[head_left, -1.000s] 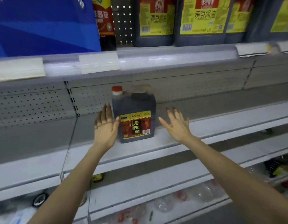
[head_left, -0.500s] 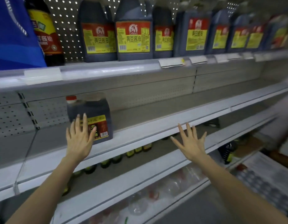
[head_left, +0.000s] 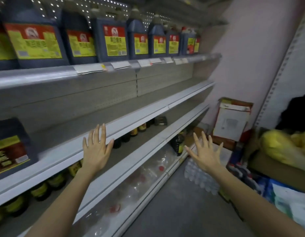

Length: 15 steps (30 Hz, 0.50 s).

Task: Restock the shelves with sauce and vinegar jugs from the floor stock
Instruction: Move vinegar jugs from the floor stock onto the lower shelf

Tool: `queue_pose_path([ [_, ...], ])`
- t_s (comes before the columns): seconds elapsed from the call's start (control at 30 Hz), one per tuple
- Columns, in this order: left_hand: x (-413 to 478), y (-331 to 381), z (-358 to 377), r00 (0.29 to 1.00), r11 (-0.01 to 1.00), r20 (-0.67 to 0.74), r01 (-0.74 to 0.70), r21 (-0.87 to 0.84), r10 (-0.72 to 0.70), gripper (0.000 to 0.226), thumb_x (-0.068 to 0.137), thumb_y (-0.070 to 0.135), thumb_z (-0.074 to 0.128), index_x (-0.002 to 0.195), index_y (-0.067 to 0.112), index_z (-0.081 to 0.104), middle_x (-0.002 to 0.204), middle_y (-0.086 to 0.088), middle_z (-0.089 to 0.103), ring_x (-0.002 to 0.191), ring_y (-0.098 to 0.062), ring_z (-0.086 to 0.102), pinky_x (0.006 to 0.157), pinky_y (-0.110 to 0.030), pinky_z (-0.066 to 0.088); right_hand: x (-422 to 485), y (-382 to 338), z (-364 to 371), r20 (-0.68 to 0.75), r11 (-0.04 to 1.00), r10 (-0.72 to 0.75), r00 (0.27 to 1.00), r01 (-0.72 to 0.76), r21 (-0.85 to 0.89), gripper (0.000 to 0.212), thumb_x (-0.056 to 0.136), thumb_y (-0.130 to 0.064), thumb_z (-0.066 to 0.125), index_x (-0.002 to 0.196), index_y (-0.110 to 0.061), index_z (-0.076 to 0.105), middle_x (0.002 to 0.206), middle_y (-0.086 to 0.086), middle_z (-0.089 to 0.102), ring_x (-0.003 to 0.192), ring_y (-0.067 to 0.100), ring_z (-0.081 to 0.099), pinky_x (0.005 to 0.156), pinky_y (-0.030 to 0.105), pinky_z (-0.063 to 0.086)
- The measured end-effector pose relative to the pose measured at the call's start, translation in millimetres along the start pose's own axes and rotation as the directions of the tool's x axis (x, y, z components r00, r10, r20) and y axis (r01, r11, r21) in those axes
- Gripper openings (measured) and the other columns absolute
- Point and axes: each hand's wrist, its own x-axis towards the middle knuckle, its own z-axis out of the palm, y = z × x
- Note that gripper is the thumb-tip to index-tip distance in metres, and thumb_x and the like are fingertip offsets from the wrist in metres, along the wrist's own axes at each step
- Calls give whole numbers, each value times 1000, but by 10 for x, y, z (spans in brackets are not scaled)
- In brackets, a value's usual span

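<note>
Head camera looks forward and down, close along the shelves (head_left: 100,144)

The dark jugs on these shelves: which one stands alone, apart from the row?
The jug at the far left of the middle shelf, cut by the frame edge. It stands alone there; the other jugs line the upper shelf.

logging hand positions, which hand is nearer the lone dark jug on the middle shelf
Left. The left hand is open to the right of the jug, apart from it. The right hand is open much farther right, beyond the left hand.
</note>
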Motion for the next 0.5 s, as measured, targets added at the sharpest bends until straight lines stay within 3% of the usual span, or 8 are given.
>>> queue_pose_path([
  [0.07,113,248,96,997,998,41,-65,10,65,76,89,60,6,153,18,3,159,-11,13,146,-32,12,116,-52,9,-52,233,-53,-32,997,12,999,-15,-78,87,78,-79,-10,151,-31,-11,159,3,-18,147,27,-12,110,64,-7],
  [0.13,250,466,176,986,987,56,-157,19,156,82,86,65,-1,153,18,6,159,-10,14,145,-33,14,115,-54,10,-99,413,-89,-46,987,17,999,-24,-162,110,54,-80,-36,150,-32,-13,159,3,-17,147,27,-11,110,64,-7],
  [0.23,494,754,275,955,956,70,-291,40,288,86,85,68,-5,153,18,12,158,-10,19,144,-34,19,112,-57,14,-156,637,-105,-74,978,94,993,-106,-179,123,39,-79,-45,150,-32,-14,159,2,-16,147,26,-11,110,63,-9],
  [0.33,733,1009,382,926,927,93,-371,46,366,84,85,66,-2,153,18,11,159,-9,17,145,-33,18,113,-56,13,-190,844,-156,-106,965,186,977,-202,-167,114,50,-82,-33,150,-33,-12,160,2,-15,147,26,-10,110,64,-8],
  [0.43,912,1207,515,887,890,103,-454,33,449,88,84,69,-8,152,18,11,159,-10,16,145,-32,16,114,-56,10,-192,1004,-197,-128,937,302,945,-319,-143,84,82,-79,0,151,-32,-10,160,2,-16,147,26,-11,110,65,-5],
  [0.5,1012,1304,607,859,862,98,-507,27,502,93,81,71,-15,152,17,12,158,-11,18,145,-33,18,114,-56,10,-200,1049,-198,-137,912,378,916,-394,-118,76,90,-71,13,151,-32,-10,159,2,-17,147,27,-10,110,65,-5],
])
